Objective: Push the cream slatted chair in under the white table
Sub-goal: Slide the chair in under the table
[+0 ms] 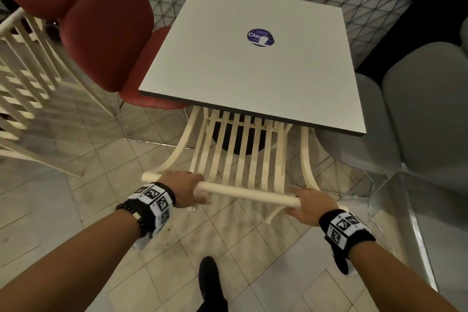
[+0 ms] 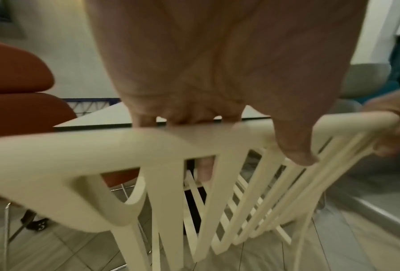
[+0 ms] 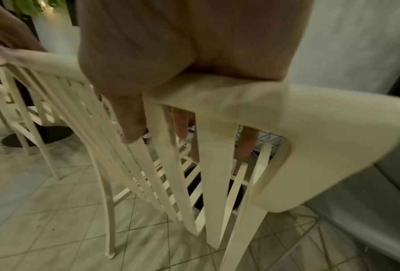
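Facing white table point(image 1: 243, 58), cream slatted chair point(image 1: 240, 149), seat under.

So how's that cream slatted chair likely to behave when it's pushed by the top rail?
The cream slatted chair probably stays stiff: its slats look rigid. It looks light, being open slats. Pushed high at the top rail, where the left hand and right hand grip, it may tip.

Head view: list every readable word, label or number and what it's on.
"Clay": white lettering on the round blue sticker on the white table. The last letter is partly cut off by a white graphic.
Smaller lines on the same sticker: too small to read.
Wristband markers: black-and-white coded squares with no legible text.
Wrist views: no text.
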Demonstrator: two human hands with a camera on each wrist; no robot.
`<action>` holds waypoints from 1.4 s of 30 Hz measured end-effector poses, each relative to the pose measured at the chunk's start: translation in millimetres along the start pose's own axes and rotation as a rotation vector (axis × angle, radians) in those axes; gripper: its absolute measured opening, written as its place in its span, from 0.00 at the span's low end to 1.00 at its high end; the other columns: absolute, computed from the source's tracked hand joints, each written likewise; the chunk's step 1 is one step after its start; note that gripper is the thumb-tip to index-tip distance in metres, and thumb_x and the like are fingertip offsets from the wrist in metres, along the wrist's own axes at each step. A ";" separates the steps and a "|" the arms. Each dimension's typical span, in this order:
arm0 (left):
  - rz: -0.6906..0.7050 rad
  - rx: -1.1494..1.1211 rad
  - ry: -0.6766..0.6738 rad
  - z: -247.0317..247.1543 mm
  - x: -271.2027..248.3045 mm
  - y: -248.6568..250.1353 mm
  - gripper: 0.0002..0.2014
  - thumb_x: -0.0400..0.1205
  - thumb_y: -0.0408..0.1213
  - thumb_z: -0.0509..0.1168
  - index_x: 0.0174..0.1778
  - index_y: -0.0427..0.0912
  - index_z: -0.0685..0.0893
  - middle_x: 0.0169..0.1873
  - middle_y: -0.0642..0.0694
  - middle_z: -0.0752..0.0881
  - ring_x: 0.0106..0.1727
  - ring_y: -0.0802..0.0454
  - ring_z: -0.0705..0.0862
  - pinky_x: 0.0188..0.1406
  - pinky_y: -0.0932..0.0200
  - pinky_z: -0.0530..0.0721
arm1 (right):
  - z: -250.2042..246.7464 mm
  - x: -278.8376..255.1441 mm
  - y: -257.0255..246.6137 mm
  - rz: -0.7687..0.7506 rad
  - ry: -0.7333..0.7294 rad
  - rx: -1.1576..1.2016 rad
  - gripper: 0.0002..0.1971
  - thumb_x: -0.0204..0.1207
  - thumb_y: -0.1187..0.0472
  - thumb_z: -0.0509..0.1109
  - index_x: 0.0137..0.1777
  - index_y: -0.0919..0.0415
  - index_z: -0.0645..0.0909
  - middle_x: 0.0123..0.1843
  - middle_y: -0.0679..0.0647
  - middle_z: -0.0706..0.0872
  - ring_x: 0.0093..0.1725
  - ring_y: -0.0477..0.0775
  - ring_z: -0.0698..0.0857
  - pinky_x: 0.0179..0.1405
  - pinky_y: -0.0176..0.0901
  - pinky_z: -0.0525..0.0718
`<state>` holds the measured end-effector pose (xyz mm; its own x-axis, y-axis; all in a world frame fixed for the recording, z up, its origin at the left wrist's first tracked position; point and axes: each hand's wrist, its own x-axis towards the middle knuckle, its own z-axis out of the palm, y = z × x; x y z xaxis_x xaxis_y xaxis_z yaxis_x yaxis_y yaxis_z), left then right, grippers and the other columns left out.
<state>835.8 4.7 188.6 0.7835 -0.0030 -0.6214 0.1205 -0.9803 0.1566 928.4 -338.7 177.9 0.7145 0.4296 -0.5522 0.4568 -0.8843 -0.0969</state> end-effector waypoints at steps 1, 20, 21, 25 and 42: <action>0.023 0.026 -0.006 0.9 5.7 6.4 0.27 0.73 0.71 0.61 0.59 0.56 0.79 0.49 0.54 0.86 0.48 0.51 0.83 0.48 0.51 0.79 | -2.1 6.1 -0.5 0.016 -0.046 0.013 0.24 0.72 0.39 0.68 0.67 0.44 0.76 0.58 0.50 0.86 0.53 0.54 0.84 0.55 0.53 0.83; -0.007 0.069 0.106 -13.1 40.1 25.5 0.11 0.78 0.50 0.65 0.53 0.57 0.87 0.39 0.51 0.85 0.40 0.48 0.80 0.41 0.53 0.76 | -14.7 30.9 6.2 0.082 0.035 -0.076 0.12 0.69 0.48 0.66 0.52 0.43 0.83 0.41 0.48 0.84 0.38 0.53 0.80 0.41 0.47 0.82; -0.012 0.057 0.104 -10.9 36.2 26.5 0.11 0.78 0.52 0.65 0.53 0.57 0.87 0.38 0.52 0.84 0.40 0.49 0.80 0.42 0.53 0.76 | -13.2 26.3 3.3 0.080 0.039 -0.065 0.13 0.68 0.48 0.66 0.52 0.43 0.83 0.41 0.48 0.85 0.39 0.53 0.81 0.42 0.47 0.83; 0.021 0.015 0.039 7.7 18.1 24.5 0.13 0.77 0.55 0.65 0.53 0.57 0.88 0.43 0.51 0.89 0.44 0.48 0.86 0.50 0.48 0.86 | -3.7 -3.1 -5.8 0.007 0.016 -0.022 0.14 0.71 0.56 0.66 0.54 0.41 0.82 0.40 0.47 0.85 0.44 0.54 0.86 0.41 0.45 0.82; -0.066 0.040 0.025 28.8 -6.0 23.3 0.18 0.76 0.53 0.64 0.62 0.56 0.81 0.55 0.46 0.85 0.55 0.44 0.83 0.53 0.49 0.77 | 13.0 -28.0 -18.8 0.058 0.042 -0.044 0.21 0.71 0.54 0.66 0.63 0.36 0.79 0.51 0.48 0.88 0.51 0.54 0.85 0.51 0.48 0.83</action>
<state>816.3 -23.9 173.9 0.7896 0.0668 -0.6100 0.1488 -0.9852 0.0848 892.9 -336.4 184.4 0.7616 0.3861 -0.5204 0.4365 -0.8993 -0.0284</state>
